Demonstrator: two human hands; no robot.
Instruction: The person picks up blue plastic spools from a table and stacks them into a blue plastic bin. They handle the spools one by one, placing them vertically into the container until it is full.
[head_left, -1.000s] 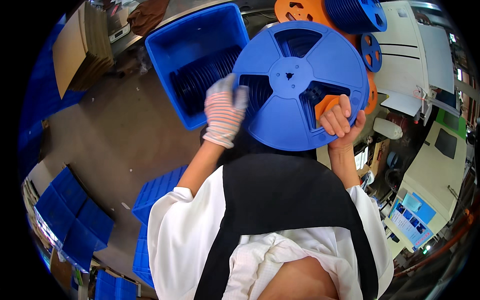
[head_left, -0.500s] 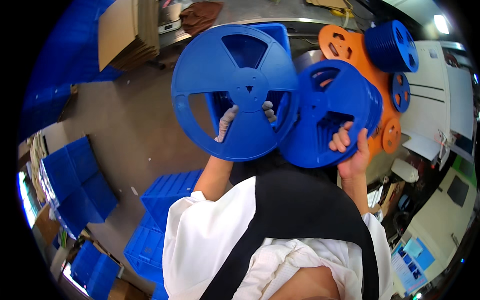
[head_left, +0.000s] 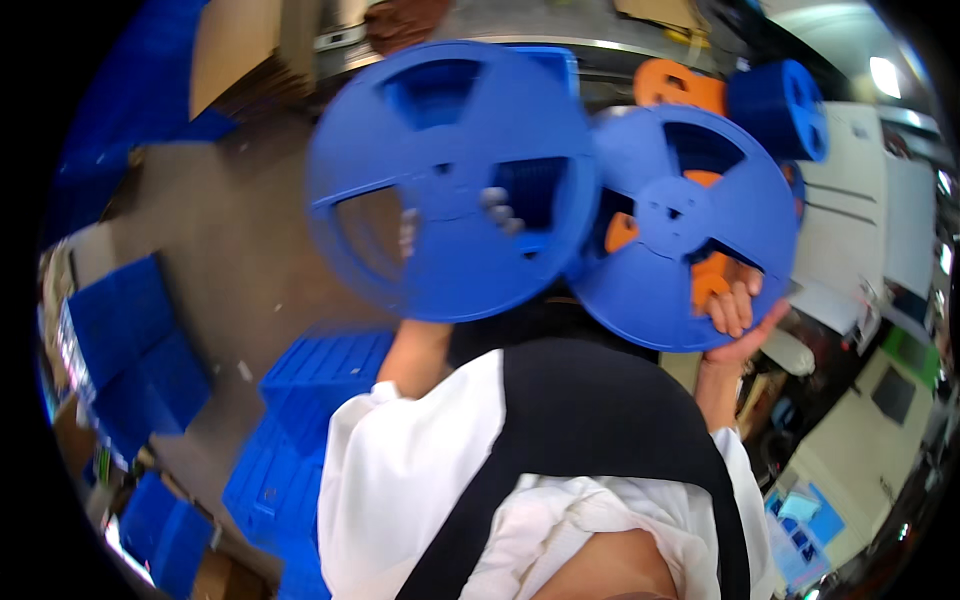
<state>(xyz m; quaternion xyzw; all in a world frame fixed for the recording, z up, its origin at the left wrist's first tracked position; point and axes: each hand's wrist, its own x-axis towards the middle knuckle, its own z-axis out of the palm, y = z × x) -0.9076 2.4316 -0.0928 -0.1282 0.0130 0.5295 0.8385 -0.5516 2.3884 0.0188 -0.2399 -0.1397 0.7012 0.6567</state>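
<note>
Two large blue plastic reels are held up side by side in front of me. The left blue reel [head_left: 450,260] is slightly blurred and faces me. My left hand [head_left: 500,212] grips it from behind; its grey-covered fingertips show through two of the reel's openings. The right blue reel [head_left: 672,212] overlaps the left one's edge or nearly touches it. My right hand [head_left: 735,308] is closed around its lower right rim, with fingers through an opening and the thumb outside. How many reels each hand holds, I cannot tell.
Behind the reels stands a blue bin [head_left: 550,65], partly hidden. Orange reels [head_left: 665,82] and a stack of blue reels [head_left: 775,110] are at the far right. Blue crates [head_left: 325,375] stand by my left side. Flattened cardboard [head_left: 235,50] is at the far left.
The left reel has moved left and turned a little. The right reel has swung right and now faces me more squarely, with orange showing through its openings.
</note>
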